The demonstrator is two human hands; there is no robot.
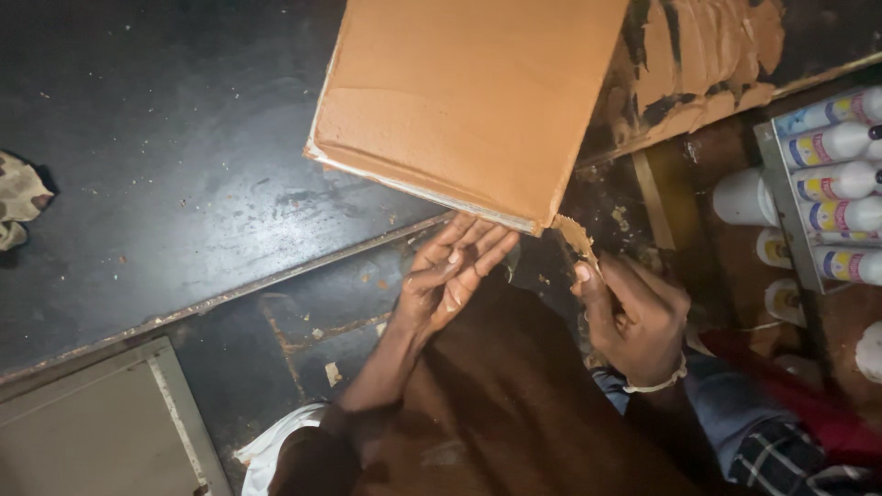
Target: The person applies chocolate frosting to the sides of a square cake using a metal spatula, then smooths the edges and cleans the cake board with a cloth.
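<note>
Dark, scuffed worktop [175, 174] fills the upper left of the frame, dusted with pale crumbs and edged by a worn metal strip. At top centre lies a flat square panel [464, 96] coated in smooth tan paste, its near edge tilted toward the lower right. Below that edge, the left hand [450, 276] is spread flat and open, fingers straight, fingertips touching the panel's underside rim; it grips nothing. At centre right, the right hand [634, 317] is closed around a small scraper [574, 234] smeared with the same tan paste, whose blade meets the panel's lower right corner. A paste-smeared board [707, 64] sits at the upper right. White bottles with coloured labels [831, 174] are racked along the right edge. A crumpled cloth [18, 197] rests at the far left.
</note>
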